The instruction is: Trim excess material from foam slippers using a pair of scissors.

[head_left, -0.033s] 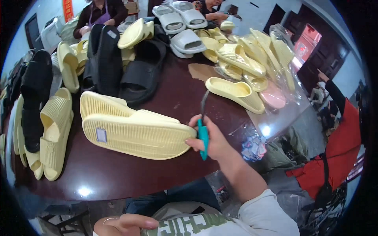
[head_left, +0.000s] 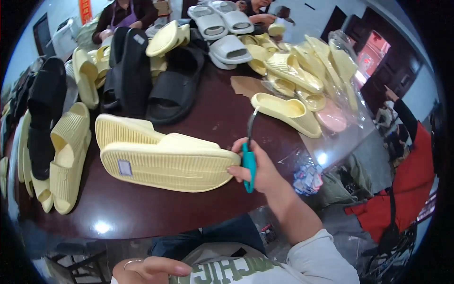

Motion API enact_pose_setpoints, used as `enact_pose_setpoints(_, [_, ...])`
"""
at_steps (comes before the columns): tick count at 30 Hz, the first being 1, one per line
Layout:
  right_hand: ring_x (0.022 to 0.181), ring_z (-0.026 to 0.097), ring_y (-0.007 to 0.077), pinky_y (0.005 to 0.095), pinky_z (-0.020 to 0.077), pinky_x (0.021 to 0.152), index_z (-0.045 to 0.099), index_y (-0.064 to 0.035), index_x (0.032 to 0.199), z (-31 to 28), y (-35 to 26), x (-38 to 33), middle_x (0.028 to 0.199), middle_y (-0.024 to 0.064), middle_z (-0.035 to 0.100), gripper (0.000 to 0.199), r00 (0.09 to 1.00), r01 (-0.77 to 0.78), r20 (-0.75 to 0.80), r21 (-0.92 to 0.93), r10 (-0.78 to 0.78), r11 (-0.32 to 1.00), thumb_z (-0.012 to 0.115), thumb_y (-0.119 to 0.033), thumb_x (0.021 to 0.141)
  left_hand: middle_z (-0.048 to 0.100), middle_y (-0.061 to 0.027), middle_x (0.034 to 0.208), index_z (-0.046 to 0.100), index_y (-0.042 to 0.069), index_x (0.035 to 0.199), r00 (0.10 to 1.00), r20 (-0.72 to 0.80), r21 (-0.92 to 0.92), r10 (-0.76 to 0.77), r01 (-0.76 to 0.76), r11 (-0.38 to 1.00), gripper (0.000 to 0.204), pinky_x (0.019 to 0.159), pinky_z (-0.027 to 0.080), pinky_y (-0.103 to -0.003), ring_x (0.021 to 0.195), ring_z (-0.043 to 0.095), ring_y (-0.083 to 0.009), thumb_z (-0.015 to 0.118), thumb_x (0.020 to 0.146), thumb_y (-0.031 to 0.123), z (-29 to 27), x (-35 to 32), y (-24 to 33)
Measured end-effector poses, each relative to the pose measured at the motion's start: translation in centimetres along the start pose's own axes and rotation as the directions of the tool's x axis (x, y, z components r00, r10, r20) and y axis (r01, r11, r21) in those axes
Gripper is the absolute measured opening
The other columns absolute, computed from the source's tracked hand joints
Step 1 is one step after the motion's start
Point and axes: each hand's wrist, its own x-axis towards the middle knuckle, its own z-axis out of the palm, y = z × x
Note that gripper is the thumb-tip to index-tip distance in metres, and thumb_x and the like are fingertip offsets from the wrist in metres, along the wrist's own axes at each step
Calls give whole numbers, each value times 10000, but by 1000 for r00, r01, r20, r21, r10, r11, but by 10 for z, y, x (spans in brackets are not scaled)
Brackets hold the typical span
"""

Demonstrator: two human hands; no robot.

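Note:
My right hand (head_left: 263, 169) is closed around a teal-handled tool (head_left: 248, 170) with a thin, curved dark blade pointing away from me. The same hand grips the toe end of a pair of pale yellow slippers (head_left: 165, 170), held on edge over the table with a ribbed sole facing me. A small whitish label (head_left: 125, 167) sits near the sole's other end. Low in the picture, in front of my shirt, my left hand (head_left: 151, 268) is partly cut off by the lower edge; one finger stretches out and nothing shows in it.
Yellow and black slippers line the left of the dark red table (head_left: 156, 213). Grey slippers (head_left: 229, 49) are stacked at the back, and bagged yellow ones (head_left: 293, 73) lie far right near a loose yellow slipper (head_left: 283, 111). People stand beyond the table; a person's red garment (head_left: 406, 180) is at right.
The whole view shifts slightly, with the background moving a little to the right. The curved blade's tilt changes slightly; my right hand keeps its grip and my left hand stays put.

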Motion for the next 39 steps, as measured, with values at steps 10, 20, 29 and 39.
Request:
enact_pose_setpoints(10, [528,500,101,212,397,466,446,-52,997,16,-6,-2,721,45,526,370,998,-32,-52,106,38,994,641,25,692,470,-94,1178,492,97,1119,864,-286,581,415,-188,792,400,841,405,-496,1124,411,-282,638,770,225,-33,-20,-6])
enact_pose_setpoints(20, [633,554,107,212,453,561,449,-51,985,7,-7,-13,768,49,561,397,999,-19,49,-6,20,1000,664,71,673,553,-115,848,564,20,872,973,-218,976,-78,217,-19,240,698,449,-357,810,549,-304,687,666,21,-81,-23,-68])
enact_pose_setpoints(29, [872,550,120,269,454,785,470,-54,974,5,2,-26,923,72,578,397,962,183,199,34,-186,983,709,47,673,506,-144,790,513,15,784,905,-370,926,-209,377,-8,152,690,410,-400,771,496,-329,625,681,25,-70,-14,-57])
enact_pose_setpoints(39, [870,558,126,270,463,771,468,-39,967,6,11,-25,930,87,580,371,922,159,353,28,-159,987,706,40,692,500,-152,785,502,13,789,877,-422,905,-231,423,-48,157,640,421,-400,746,501,-340,611,678,39,-70,-25,-60])
